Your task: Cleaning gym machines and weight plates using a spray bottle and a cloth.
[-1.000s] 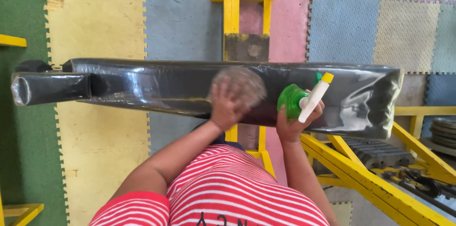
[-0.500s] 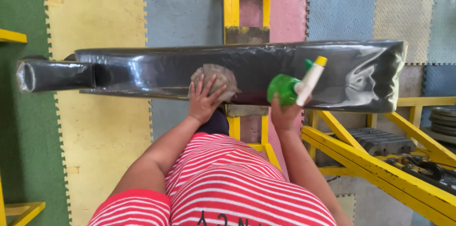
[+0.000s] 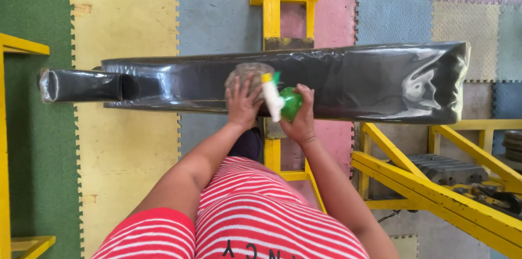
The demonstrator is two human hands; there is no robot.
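We find the bench pad [image 3: 353,82] lying with its long axis left to right, its narrow end toward the left. Our left hand [image 3: 243,102] presses a grey cloth [image 3: 247,74] flat on the pad, fingers spread. Our right hand [image 3: 300,115] grasps a green spray bottle [image 3: 290,102], fingers clenched round it; its white nozzle [image 3: 270,97] points left-up, just beside the cloth.

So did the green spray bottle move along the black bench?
Yes. The green spray bottle in the right hand slid left along the black bench, now sitting by the yellow post, next to the left hand on the cloth.
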